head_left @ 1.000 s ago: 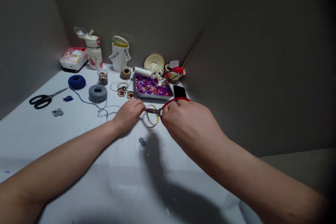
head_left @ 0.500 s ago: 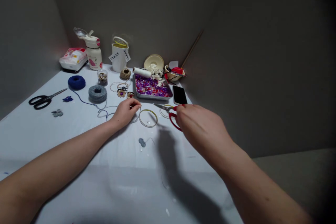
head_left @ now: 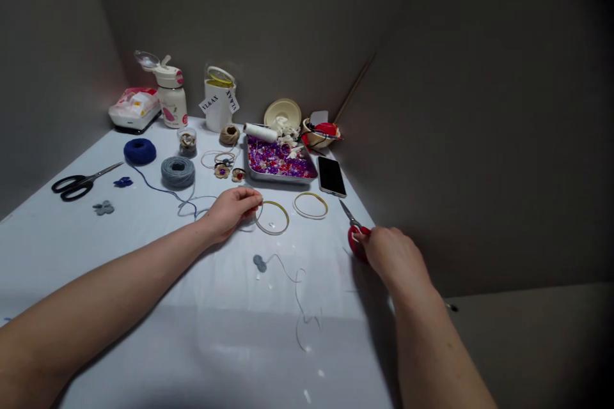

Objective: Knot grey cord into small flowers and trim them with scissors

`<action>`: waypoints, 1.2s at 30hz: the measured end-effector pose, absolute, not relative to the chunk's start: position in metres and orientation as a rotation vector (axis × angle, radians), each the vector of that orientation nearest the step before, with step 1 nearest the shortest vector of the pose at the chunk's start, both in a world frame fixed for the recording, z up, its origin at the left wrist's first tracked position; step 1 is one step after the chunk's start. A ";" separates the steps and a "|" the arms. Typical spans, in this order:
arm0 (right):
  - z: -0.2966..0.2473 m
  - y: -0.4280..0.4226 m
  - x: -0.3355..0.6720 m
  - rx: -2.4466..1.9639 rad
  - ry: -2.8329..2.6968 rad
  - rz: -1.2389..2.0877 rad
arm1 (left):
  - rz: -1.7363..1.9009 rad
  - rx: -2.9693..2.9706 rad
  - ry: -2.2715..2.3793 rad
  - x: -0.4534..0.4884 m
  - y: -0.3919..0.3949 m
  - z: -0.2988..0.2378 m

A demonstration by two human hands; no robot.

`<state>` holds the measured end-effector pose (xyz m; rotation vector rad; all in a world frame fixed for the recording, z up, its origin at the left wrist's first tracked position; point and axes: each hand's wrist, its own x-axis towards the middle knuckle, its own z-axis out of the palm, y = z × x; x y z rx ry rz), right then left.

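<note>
Left grip (head_left: 237, 209) seems to pinch thin thread (head_left: 260, 210) beside nearer ring (head_left: 288, 220) on counter (head_left: 230, 332). Right grip (head_left: 396, 259) grasping red-handled scissors (head_left: 355, 228) nearer than phone (head_left: 331, 176). Best: blades flat, tips away; thread held lightly.

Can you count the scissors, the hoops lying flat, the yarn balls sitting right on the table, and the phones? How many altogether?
Scissors: 2 (red pair in the right hand, black pair)
Hoops: 2 (left hoop, right hoop)
Yarn balls: 3 (blue ball, grey ball, brown ball)
Phone: 1
Total: 8
</note>
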<state>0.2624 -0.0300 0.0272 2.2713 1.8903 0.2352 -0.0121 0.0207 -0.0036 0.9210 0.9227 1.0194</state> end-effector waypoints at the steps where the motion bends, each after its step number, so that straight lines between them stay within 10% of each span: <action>1: 0.030 -0.029 0.262 2.271 1.908 0.251 | 1.020 0.933 0.920 -0.012 0.021 -0.005; 5: 0.046 -0.024 0.233 2.414 2.211 0.271 | 1.072 1.094 0.940 -0.009 0.019 -0.011; 13: 0.025 -0.011 0.150 2.393 2.893 -1.113 | 1.122 1.423 1.047 -0.008 0.010 -0.009; 36: 0.009 -0.016 0.152 2.336 2.880 -1.177 | 1.019 1.786 1.159 -0.003 0.005 -0.011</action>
